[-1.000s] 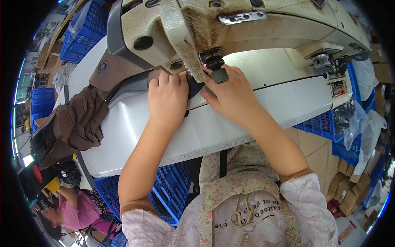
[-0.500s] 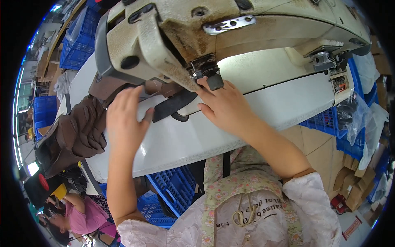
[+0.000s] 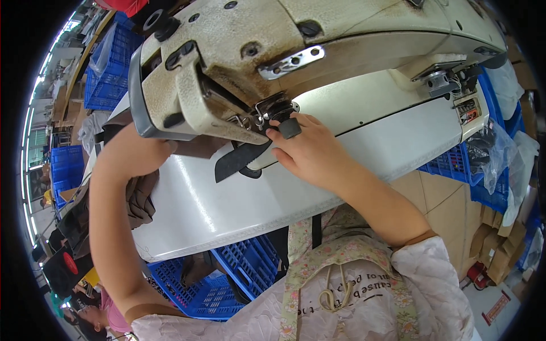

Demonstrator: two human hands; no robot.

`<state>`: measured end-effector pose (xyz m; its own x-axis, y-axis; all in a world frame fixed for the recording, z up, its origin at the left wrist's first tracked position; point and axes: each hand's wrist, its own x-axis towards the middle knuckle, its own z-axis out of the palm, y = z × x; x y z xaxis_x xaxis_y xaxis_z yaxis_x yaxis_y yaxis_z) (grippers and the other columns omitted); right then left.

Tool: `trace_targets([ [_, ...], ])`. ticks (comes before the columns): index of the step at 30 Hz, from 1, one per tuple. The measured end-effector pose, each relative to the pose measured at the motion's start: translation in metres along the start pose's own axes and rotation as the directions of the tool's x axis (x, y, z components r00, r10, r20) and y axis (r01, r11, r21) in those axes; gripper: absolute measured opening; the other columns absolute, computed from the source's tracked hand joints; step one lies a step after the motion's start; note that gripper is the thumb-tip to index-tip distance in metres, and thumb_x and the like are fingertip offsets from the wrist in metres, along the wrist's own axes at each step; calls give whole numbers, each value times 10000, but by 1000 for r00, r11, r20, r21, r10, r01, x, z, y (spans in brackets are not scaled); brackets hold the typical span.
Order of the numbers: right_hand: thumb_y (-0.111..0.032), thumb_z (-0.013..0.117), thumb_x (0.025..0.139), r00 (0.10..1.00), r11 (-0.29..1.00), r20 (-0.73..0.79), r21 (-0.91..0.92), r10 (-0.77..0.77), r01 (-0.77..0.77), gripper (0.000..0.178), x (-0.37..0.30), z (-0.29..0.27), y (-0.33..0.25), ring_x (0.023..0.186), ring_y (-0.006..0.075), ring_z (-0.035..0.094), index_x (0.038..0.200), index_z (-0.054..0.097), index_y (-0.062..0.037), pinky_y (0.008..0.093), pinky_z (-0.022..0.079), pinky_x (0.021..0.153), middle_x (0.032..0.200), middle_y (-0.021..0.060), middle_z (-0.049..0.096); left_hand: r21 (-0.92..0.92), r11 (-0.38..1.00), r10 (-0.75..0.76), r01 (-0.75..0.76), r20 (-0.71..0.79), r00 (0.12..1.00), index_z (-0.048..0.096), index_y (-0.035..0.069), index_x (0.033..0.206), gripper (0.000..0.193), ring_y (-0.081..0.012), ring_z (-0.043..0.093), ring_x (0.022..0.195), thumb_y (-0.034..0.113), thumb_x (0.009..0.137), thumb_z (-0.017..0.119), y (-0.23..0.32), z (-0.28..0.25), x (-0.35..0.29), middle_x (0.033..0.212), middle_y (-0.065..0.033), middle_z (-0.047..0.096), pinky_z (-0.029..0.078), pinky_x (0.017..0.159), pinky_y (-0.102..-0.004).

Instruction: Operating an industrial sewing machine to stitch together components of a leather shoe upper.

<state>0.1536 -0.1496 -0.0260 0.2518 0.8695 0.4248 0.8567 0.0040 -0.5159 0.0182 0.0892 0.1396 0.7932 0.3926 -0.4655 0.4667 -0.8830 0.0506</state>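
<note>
A beige sewing machine (image 3: pixel 216 113) stands over a white table. My right hand (image 3: pixel 310 149) lies beside its presser foot, next to a dark grey block (image 3: pixel 289 128). Thumb and index finger are apart there; the other fingertips are partly covered. A black strip (image 3: pixel 242 160) sticks out from beneath the needle area, just left of that hand. My left hand (image 3: pixel 136 149) reaches behind the machine's head, which hides most of its fingers. It touches brown material (image 3: pixel 200 146), part of which shows below the head; whether it grips this cannot be seen.
A pile of brown pieces (image 3: pixel 141 199) hangs at the table's left edge, behind my left forearm. Blue crates (image 3: pixel 199 290) stand below the table, with more crates at far left and right. Another person in pink (image 3: pixel 114 312) sits at lower left.
My left hand has moved left and behind the machine head, carrying its elbow outward. The right hand stays by the presser foot. My view has shifted slightly.
</note>
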Motion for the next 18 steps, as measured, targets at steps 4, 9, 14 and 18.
trace_targets([
  [4, -133, 710, 777, 999, 998, -6, 58, 36, -36, 135, 5, -6, -5, 1129, 269, 582, 850, 674, -25, 411, 478, 969, 1089, 109, 630, 218, 972, 55, -90, 159, 986, 698, 158, 1176, 383, -316, 642, 1083, 212, 800, 647, 18, -11, 12, 1154, -122, 696, 506, 951, -398],
  [9, -122, 708, 774, 995, 998, -87, 52, 47, -43, 164, 0, -1, 2, 1125, 266, 591, 899, 682, -19, 406, 486, 960, 1084, 99, 645, 339, 935, 116, -103, -18, 993, 667, 140, 1204, 438, -341, 642, 1049, 149, 767, 623, 38, 29, 6, 1144, -107, 692, 504, 952, -396],
  [14, -110, 709, 771, 995, 998, -90, 63, 30, -24, 185, 3, -3, -1, 1128, 271, 590, 927, 676, -17, 411, 489, 954, 1081, 98, 648, 780, 608, 465, -147, -200, 862, 617, 184, 1265, 467, -279, 625, 1088, 126, 801, 623, 26, 68, 3, 1169, -87, 664, 478, 967, -435],
  [18, -111, 715, 774, 996, 999, -84, 42, 32, -29, 166, 1, -3, 1, 1128, 275, 586, 906, 663, -24, 412, 484, 954, 1089, 102, 640, 668, 642, 518, -376, -16, 855, 561, 130, 1338, 508, -288, 596, 1175, 121, 831, 575, 35, 75, -17, 1331, -97, 597, 437, 1026, -461],
])
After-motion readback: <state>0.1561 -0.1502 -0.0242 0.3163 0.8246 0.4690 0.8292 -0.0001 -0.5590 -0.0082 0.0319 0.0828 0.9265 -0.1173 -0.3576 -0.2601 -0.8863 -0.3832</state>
